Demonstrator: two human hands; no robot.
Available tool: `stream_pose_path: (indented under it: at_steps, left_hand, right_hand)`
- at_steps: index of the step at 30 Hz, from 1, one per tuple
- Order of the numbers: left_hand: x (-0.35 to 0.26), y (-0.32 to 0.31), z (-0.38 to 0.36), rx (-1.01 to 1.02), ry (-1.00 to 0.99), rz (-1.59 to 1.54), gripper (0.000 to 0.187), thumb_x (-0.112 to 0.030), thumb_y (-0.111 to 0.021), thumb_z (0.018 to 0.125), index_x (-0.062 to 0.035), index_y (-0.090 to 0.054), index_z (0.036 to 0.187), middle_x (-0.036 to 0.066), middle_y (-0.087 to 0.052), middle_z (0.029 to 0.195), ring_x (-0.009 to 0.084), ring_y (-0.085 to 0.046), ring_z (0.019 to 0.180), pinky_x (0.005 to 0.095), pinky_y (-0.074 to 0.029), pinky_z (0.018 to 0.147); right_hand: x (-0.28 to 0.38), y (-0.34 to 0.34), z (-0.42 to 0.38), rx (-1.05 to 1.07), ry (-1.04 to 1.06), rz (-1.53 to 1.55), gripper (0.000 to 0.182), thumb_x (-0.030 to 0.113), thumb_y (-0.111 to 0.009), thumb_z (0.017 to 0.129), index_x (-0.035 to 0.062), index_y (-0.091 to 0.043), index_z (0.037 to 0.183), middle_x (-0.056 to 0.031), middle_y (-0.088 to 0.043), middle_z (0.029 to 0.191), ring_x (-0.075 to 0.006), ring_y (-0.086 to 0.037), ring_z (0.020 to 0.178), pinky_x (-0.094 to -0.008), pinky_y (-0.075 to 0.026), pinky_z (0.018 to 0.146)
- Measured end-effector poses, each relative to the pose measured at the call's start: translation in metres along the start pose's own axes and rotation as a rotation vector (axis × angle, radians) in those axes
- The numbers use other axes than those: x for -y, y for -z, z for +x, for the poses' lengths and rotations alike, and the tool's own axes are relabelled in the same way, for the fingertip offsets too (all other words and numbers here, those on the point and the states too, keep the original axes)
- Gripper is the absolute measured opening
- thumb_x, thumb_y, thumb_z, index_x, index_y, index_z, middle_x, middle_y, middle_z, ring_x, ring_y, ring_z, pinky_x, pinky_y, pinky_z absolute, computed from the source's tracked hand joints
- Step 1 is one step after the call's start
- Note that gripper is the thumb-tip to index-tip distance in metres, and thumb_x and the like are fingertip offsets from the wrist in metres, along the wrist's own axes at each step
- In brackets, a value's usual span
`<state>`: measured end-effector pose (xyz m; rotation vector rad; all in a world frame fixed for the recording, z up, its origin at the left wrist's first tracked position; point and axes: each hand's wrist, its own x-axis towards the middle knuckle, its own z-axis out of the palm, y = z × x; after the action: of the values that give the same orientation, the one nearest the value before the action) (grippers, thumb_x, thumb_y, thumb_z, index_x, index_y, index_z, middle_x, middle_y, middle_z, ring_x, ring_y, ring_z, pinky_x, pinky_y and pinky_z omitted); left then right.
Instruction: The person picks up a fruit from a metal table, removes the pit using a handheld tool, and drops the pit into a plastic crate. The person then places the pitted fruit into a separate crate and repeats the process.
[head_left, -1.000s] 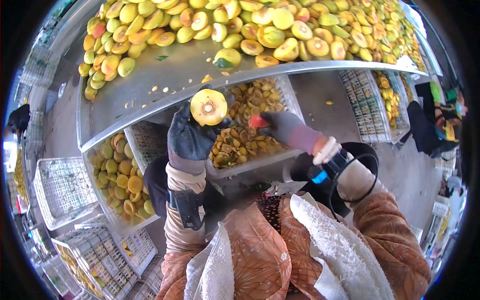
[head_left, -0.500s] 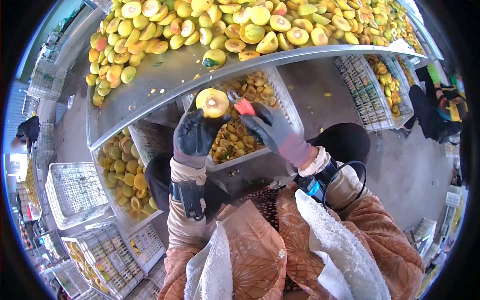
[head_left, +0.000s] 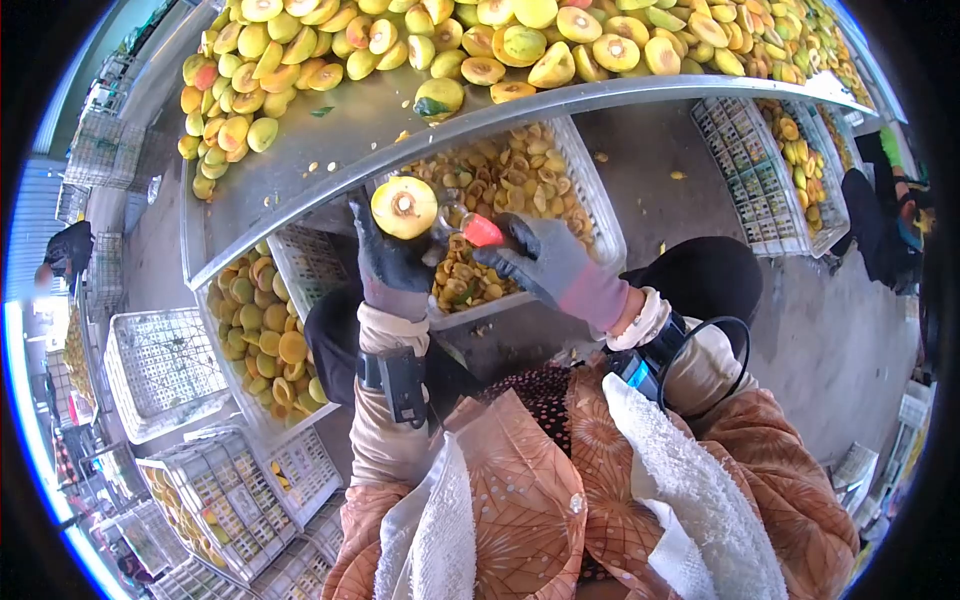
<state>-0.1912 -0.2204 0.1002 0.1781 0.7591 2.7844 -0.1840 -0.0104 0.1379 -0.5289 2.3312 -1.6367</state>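
Observation:
My left hand (head_left: 393, 262), in a dark-coated grey glove, is closed around a halved yellow peach (head_left: 404, 207). Its cut face points up toward me and the stone area shows in the middle. In my gloved right hand (head_left: 548, 262) is a pitting tool with a red handle (head_left: 482, 231), its looped metal end pointing at the peach, a small gap away from it. Below both hands stands a white crate (head_left: 590, 190) of scooped-looking peach pieces (head_left: 470, 270). On the metal table (head_left: 345, 130) ahead lies a big heap of peach halves (head_left: 470, 40).
Left of my knees stands a crate of peach halves (head_left: 262, 330), and farther left a white crate (head_left: 165, 370). Stacked crates (head_left: 225, 500) sit at lower left. On the right are a filled crate (head_left: 750, 180) and a person in dark clothing (head_left: 875, 225). Another person (head_left: 68, 250) is at far left.
The view has shifted slightly. The peach in my left hand has moved a little left and down relative to the table, and the tool's metal end has turned to show its loop.

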Motion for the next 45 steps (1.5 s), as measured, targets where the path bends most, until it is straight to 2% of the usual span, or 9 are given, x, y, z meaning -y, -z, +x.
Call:
stream_pose_path:
  at_steps: [2, 3, 6, 7, 10, 15, 24, 32, 45]
  left_hand:
    - [0.013, -0.019, 0.001, -0.319, -0.332, 1.068, 0.047, -0.047, -0.031, 0.093, -0.0094, -0.047, 0.118, 0.009, -0.055, 0.107, 0.0237, -0.057, 0.096, 0.0357, -0.051, 0.076]
    - [0.011, -0.035, 0.001, -0.298, -0.155, 0.262, 0.054, -0.054, -0.033, 0.091, -0.0089, -0.048, 0.116, 0.009, -0.057, 0.104, 0.0231, -0.058, 0.093, 0.0342, -0.052, 0.078]
    - [0.011, -0.042, 0.013, -0.554, 0.029, 0.187, 0.052, -0.052, -0.035, 0.091, -0.0071, -0.044, 0.116, 0.009, -0.055, 0.100, 0.0190, -0.057, 0.085, 0.0266, -0.051, 0.066]
    - [0.004, -0.039, 0.011, -0.344, 0.145, 0.109, 0.053, -0.056, -0.040, 0.088, -0.0107, -0.044, 0.117, 0.009, -0.056, 0.096, 0.0181, -0.057, 0.084, 0.0262, -0.051, 0.062]
    - [0.021, -0.049, 0.013, -0.635, 0.026, 0.421, 0.057, -0.058, -0.042, 0.086, -0.0114, -0.043, 0.119, 0.009, -0.056, 0.096, 0.0185, -0.057, 0.084, 0.0255, -0.051, 0.064]
    - [0.033, -0.048, 0.007, -0.562, -0.149, 0.518, 0.064, -0.060, -0.040, 0.086, -0.0109, -0.039, 0.127, 0.009, -0.055, 0.103, 0.0209, -0.056, 0.089, 0.0341, -0.051, 0.072]
    - [0.043, -0.044, 0.018, -0.711, -0.255, 0.398, 0.064, -0.062, -0.036, 0.087, -0.0033, -0.054, 0.107, 0.007, -0.060, 0.094, 0.0201, -0.058, 0.088, 0.0328, -0.049, 0.076]
    - [0.042, -0.048, 0.028, -0.778, -0.403, 0.835, 0.055, -0.047, -0.027, 0.096, -0.0010, -0.057, 0.091, 0.006, -0.060, 0.084, 0.0147, -0.056, 0.076, 0.0278, -0.045, 0.075]
    - [0.051, -0.051, 0.029, -0.794, -0.431, 0.577, 0.052, -0.047, -0.030, 0.095, -0.0015, -0.052, 0.104, 0.006, -0.058, 0.092, 0.0145, -0.055, 0.080, 0.0283, -0.047, 0.074]
  right_hand:
    - [-0.010, -0.008, 0.001, -0.046, 0.077, -0.041, 0.028, 0.024, -0.064, 0.083, -0.0004, -0.056, 0.092, -0.0142, -0.052, 0.065, -0.0223, -0.040, 0.056, -0.0340, -0.036, 0.053]
    - [-0.008, -0.008, 0.000, -0.048, 0.071, -0.040, 0.028, 0.024, -0.064, 0.083, -0.0004, -0.056, 0.092, -0.0142, -0.052, 0.065, -0.0223, -0.040, 0.056, -0.0340, -0.036, 0.053]
    - [-0.003, -0.009, 0.000, -0.058, -0.020, -0.180, 0.027, 0.024, -0.064, 0.082, 0.0002, -0.055, 0.089, -0.0156, -0.050, 0.063, -0.0264, -0.041, 0.053, -0.0363, -0.036, 0.051]
    - [-0.007, -0.010, 0.001, -0.084, 0.011, -0.179, 0.026, 0.025, -0.064, 0.082, 0.0005, -0.055, 0.088, -0.0160, -0.050, 0.062, -0.0284, -0.042, 0.053, -0.0370, -0.035, 0.050]
    - [-0.006, -0.012, 0.004, -0.102, 0.045, -0.182, 0.026, 0.025, -0.064, 0.082, 0.0011, -0.054, 0.086, -0.0172, -0.052, 0.063, -0.0326, -0.046, 0.054, -0.0383, -0.036, 0.050]
    - [-0.016, -0.018, 0.005, -0.146, 0.093, -0.273, 0.025, 0.025, -0.063, 0.082, 0.0022, -0.054, 0.087, -0.0194, -0.055, 0.066, -0.0369, -0.054, 0.061, -0.0410, -0.040, 0.052]
    - [-0.015, -0.021, 0.009, -0.072, -0.014, -0.342, 0.028, 0.030, -0.059, 0.084, 0.0031, -0.054, 0.093, -0.0216, -0.059, 0.073, -0.0402, -0.057, 0.073, -0.0442, -0.044, 0.059]
    - [-0.016, -0.031, 0.006, -0.006, -0.092, -0.154, 0.035, 0.037, -0.055, 0.086, 0.0047, -0.055, 0.098, -0.0233, -0.060, 0.080, -0.0419, -0.057, 0.080, -0.0446, -0.045, 0.065]
    - [-0.030, -0.043, 0.008, -0.114, 0.006, -0.106, 0.033, 0.035, -0.049, 0.087, 0.0025, -0.053, 0.094, -0.0218, -0.061, 0.074, -0.0406, -0.059, 0.075, -0.0465, -0.046, 0.065]
